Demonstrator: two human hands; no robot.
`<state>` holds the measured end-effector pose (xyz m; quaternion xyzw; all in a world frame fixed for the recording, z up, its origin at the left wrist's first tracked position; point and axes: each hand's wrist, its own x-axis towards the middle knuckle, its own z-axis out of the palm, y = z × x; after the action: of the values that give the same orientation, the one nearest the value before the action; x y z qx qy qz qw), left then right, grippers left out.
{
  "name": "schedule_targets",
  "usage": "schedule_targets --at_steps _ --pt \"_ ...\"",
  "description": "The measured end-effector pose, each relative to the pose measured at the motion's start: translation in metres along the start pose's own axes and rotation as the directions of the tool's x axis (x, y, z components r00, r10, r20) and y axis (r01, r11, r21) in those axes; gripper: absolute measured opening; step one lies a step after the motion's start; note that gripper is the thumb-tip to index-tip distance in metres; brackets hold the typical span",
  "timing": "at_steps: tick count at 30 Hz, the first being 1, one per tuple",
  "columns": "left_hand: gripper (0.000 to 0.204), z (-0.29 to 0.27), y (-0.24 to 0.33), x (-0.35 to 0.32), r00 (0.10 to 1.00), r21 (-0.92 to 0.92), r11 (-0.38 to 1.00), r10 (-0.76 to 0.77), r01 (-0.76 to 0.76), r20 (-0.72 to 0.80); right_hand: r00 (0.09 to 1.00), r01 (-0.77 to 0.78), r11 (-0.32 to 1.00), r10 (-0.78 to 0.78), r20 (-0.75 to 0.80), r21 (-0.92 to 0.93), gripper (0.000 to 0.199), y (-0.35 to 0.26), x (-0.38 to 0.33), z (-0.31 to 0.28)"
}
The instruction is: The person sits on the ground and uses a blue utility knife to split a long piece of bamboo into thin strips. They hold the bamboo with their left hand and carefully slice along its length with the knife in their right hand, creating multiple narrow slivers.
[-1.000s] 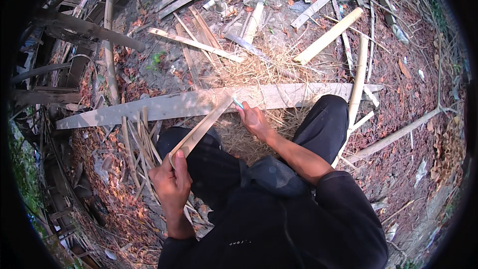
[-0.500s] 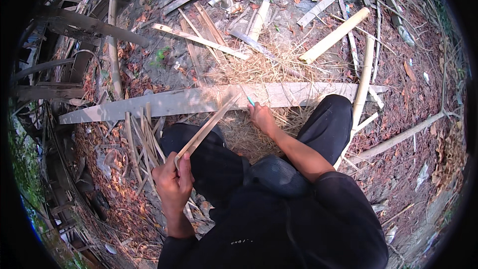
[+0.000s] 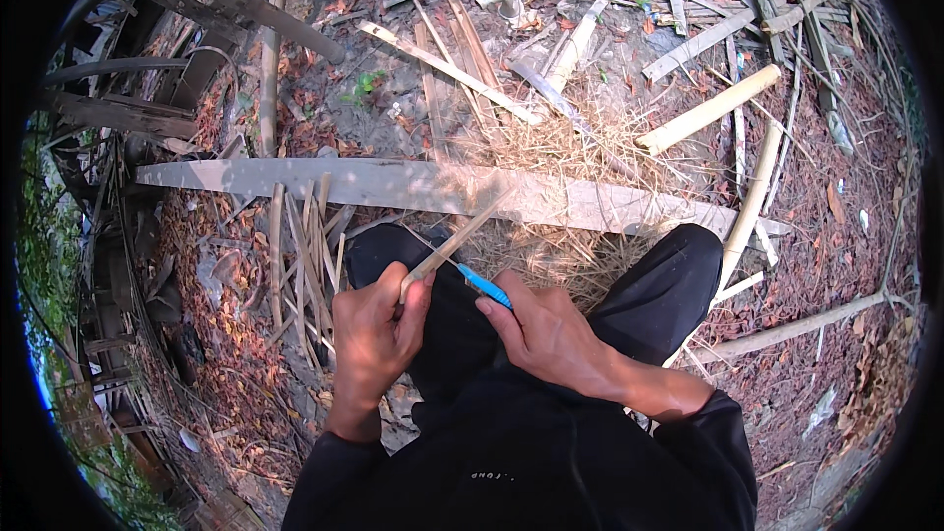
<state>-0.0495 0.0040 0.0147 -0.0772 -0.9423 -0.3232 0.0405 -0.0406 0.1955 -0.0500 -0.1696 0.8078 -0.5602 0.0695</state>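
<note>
My left hand (image 3: 376, 332) is closed around the lower end of a thin bamboo strip (image 3: 464, 232), which slants up and away to the right. Its far tip reaches over the wooden plank (image 3: 334, 180) lying crosswise in front of my knees. In my right hand (image 3: 551, 332) is a knife with a blue handle (image 3: 485, 286), gripped with the fingers wrapped round it. The thin blade points up and left and meets the strip just beyond my left fingers. How deep it sits against the strip cannot be told.
Pale shavings (image 3: 560, 152) heap on and behind the plank. A bundle of split strips (image 3: 310, 246) leans against the plank at left. Thick bamboo pieces (image 3: 710, 110) lie on the right. A machete-like blade (image 3: 544, 88) lies beyond the plank. Timber (image 3: 231, 5) stands at far left.
My right hand has drawn back toward my body and left, bringing the knife from the strip's far end to near my left hand. The left hand has shifted slightly right and away.
</note>
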Motion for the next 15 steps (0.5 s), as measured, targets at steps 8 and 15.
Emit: schedule_targets --at_steps 8,15 --pt "0.031 -0.002 0.007 0.002 0.999 0.012 0.999 0.045 -0.045 -0.003 0.970 -0.239 0.953 0.228 -0.081 -0.184 0.029 0.054 -0.008 0.001" --pt "0.021 0.012 0.014 0.000 0.992 -0.016 0.992 0.126 -0.126 -0.007 0.950 -0.312 0.927 0.297 -0.097 -0.207 0.028 0.093 -0.012 0.011"
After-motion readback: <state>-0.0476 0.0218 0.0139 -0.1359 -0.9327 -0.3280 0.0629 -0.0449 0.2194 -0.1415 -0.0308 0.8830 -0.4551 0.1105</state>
